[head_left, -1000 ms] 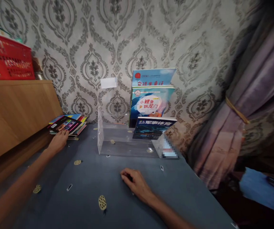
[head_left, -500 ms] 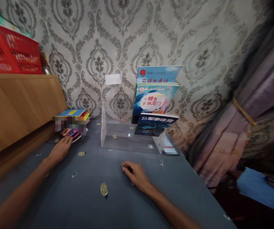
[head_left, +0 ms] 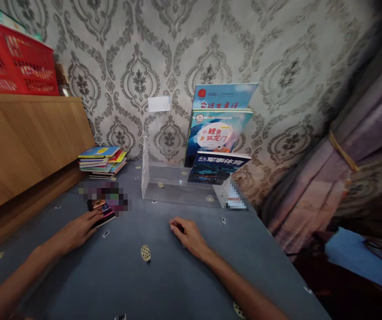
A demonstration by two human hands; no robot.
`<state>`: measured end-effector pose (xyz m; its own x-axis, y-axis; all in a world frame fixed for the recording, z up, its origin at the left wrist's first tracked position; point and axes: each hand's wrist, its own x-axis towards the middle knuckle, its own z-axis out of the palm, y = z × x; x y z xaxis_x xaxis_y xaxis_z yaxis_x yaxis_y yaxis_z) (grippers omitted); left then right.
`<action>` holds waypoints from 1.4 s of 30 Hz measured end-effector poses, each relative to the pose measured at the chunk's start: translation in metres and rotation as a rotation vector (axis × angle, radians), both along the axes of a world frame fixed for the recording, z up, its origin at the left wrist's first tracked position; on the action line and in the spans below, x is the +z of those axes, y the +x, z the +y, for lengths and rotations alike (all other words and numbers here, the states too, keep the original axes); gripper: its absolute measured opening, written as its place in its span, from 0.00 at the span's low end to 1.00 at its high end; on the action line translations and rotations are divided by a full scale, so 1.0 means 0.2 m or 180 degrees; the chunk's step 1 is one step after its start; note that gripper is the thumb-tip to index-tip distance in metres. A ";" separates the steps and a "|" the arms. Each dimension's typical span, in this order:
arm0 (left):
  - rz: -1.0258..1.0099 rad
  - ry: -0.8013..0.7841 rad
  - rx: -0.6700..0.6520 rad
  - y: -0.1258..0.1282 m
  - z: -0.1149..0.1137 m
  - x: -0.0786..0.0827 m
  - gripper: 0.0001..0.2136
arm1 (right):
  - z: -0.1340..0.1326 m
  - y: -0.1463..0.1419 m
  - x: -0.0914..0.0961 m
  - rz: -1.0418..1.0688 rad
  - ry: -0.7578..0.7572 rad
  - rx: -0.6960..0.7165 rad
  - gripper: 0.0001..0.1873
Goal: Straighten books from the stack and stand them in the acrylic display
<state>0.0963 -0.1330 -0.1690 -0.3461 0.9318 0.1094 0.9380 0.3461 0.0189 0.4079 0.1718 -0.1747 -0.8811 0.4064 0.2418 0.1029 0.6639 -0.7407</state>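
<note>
My left hand (head_left: 77,229) grips the near edge of a dark book (head_left: 102,209) whose cover is partly blurred out; the book lies flat on the blue-grey cloth. A stack of colourful books (head_left: 101,161) sits behind it by the wall. My right hand (head_left: 186,233) rests on the cloth with its fingers curled under, nothing visible in it. Beyond it stands a clear acrylic rack (head_left: 164,184) with three books stepped up at its right end: a dark one (head_left: 219,166) in front, a blue-white one (head_left: 219,135) behind, a light blue one (head_left: 224,95) at the back.
A wooden cabinet (head_left: 21,142) rises along the left, with a red basket (head_left: 14,62) on top. Patterned wallpaper backs the table. A tied purple curtain (head_left: 347,151) hangs at the right, past the table's edge. The rack's left half holds no books.
My left hand has pulled the dark book off the stack and slid it toward me across the cloth. My right hand has stayed where it was.
</note>
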 end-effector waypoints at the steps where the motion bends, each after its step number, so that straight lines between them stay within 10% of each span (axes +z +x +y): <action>1: -0.0086 -0.0054 -0.0019 -0.03 0.00 0.00 0.22 | 0.00 0.00 0.00 0.0000 0.0005 -0.0001 0.10; 13: -0.0022 0.0280 0.1997 -0.22 0.38 -0.07 0.32 | -0.02 0.01 0.03 -0.0106 0.0031 0.0037 0.10; 28: 0.0507 -0.0101 0.0647 0.06 0.26 -0.21 0.25 | -0.02 0.01 0.01 -0.0023 0.0100 0.0047 0.09; 42: 0.0261 0.0423 -0.0115 0.56 0.57 -0.22 0.31 | -0.02 0.01 -0.01 0.0105 0.0261 -0.0132 0.09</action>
<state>0.2080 -0.0187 -0.2133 -0.2975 0.9189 0.2593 0.9500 0.3118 -0.0149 0.4099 0.1672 -0.1764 -0.8550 0.4199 0.3043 0.1080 0.7182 -0.6875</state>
